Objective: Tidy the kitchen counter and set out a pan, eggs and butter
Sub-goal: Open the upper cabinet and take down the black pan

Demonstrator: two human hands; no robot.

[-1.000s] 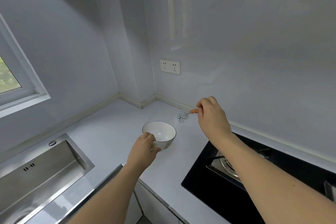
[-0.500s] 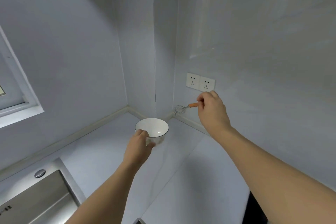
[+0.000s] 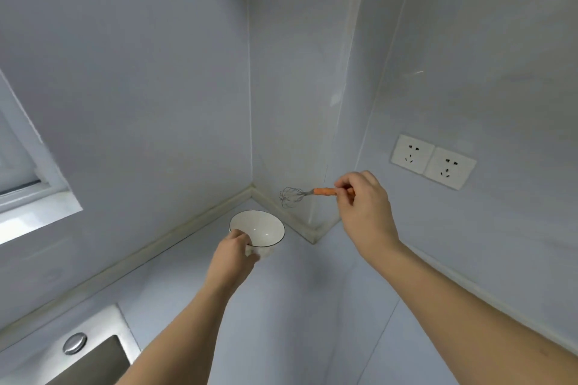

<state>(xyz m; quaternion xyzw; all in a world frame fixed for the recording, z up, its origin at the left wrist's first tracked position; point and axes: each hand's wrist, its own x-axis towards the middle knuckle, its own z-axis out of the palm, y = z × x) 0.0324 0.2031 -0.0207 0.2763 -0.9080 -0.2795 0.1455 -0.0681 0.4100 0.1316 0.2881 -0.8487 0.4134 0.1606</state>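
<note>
My left hand (image 3: 233, 255) grips the near rim of a white bowl with a thin dark edge (image 3: 261, 228), held above the pale counter (image 3: 281, 306) close to the back corner. The bowl looks empty inside. My right hand (image 3: 362, 208) pinches the orange handle of a small wire whisk (image 3: 295, 195). Its wire head points left, just above and behind the bowl, in front of the corner wall. No pan, eggs or butter are in view.
A steel sink (image 3: 93, 356) with a round knob sits at the lower left. A window frame (image 3: 37, 194) is on the left wall. Two white sockets (image 3: 433, 161) are on the right wall. A boxed-in column (image 3: 312, 103) fills the corner.
Both hands have carried the bowl and whisk toward the back corner. The view has swung up and left, so the hob has left the frame and the sockets now sit to the right.
</note>
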